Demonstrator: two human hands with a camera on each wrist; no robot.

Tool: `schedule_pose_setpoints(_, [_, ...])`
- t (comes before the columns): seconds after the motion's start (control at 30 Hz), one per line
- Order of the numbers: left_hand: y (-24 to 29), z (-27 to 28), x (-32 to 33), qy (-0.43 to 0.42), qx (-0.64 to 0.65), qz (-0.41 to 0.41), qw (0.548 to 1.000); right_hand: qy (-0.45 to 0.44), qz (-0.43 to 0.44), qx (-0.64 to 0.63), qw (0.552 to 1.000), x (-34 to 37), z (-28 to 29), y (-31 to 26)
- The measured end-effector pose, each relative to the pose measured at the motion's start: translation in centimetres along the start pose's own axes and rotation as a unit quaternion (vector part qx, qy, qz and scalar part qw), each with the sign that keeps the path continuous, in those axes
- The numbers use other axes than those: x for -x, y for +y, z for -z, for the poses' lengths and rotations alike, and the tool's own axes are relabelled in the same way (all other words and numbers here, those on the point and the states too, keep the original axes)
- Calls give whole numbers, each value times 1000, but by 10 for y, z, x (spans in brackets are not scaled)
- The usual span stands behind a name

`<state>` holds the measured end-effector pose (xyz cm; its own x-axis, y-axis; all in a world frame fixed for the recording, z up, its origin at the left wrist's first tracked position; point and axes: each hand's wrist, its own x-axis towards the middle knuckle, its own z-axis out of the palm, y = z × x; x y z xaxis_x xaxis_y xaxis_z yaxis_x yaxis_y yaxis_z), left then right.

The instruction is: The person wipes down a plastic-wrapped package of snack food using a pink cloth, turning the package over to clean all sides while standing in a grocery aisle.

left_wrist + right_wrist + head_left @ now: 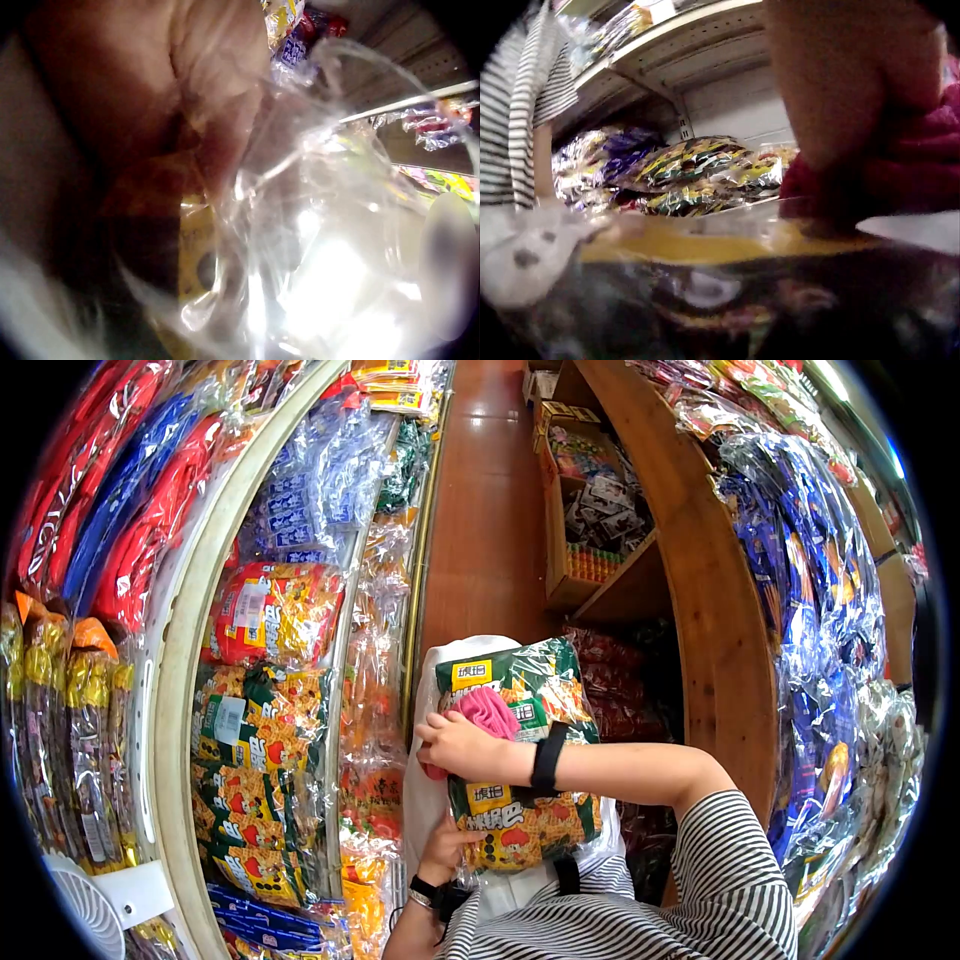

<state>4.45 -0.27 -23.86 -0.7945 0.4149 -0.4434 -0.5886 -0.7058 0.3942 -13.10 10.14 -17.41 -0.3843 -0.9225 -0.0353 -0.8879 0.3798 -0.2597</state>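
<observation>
A large clear-wrapped pack of green and yellow snack bags point(525, 830) lies across the person's lap. My right hand point(462, 748) grips a bunched pink cloth point(488, 712) against the pack's top, near its left side. The cloth point(922, 161) also shows beside the hand in the right wrist view. Lower down, my left hand point(443, 852) holds the pack's left edge, a finger lying over the front and the others hidden beneath. Shiny clear plastic point(255, 240) fills much of the left wrist view, close against that hand.
Left of the lap, a shelf holds stacked snack packs point(255, 720), one a red pack point(275, 615). A wooden shelf edge point(700, 560) runs along the right, with blue packs point(800, 600) beyond. Ahead, a cardboard box point(570, 592) stands by the reddish floor point(480, 510). A white fan point(85, 910) sits lower left.
</observation>
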Motion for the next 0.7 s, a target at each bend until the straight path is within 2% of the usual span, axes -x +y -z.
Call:
schedule_pose_setpoints(0.1, [6,-6,2,4,8,7,1000,17,-63,51,997,-18,3,33])
schedule_pose_setpoints(0.17, [0,0,1,-14,6,5,1000,74,-104,50,991,-26,2,66])
schedule_pose_setpoints(0.23, [-1,-2,-2,-14,-13,-51,998,104,-147,-16,983,-22,-2,94])
schedule_pose_setpoints(0.27, [-1,4,-4,-5,-37,-34,999,116,-160,-37,980,-15,-2,100])
schedule_pose_setpoints(0.37, [-2,-2,-3,-33,-35,-61,997,140,-216,-65,964,14,-1,108])
schedule_pose_setpoints(0.4, [1,-8,2,-28,-16,-28,999,140,-242,-61,958,26,0,110])
schedule_pose_setpoints(0.5, [-10,7,4,-19,-50,-35,998,120,-320,-32,939,69,1,119])
schedule_pose_setpoints(0.57, [-7,2,4,-26,-64,-39,997,147,-335,-46,929,106,-3,125])
schedule_pose_setpoints(0.63, [-6,-1,3,-29,-82,-69,994,198,-353,-125,906,135,-5,131])
schedule_pose_setpoints(0.7, [-8,5,3,-28,-101,-75,992,190,-419,-109,881,153,9,122])
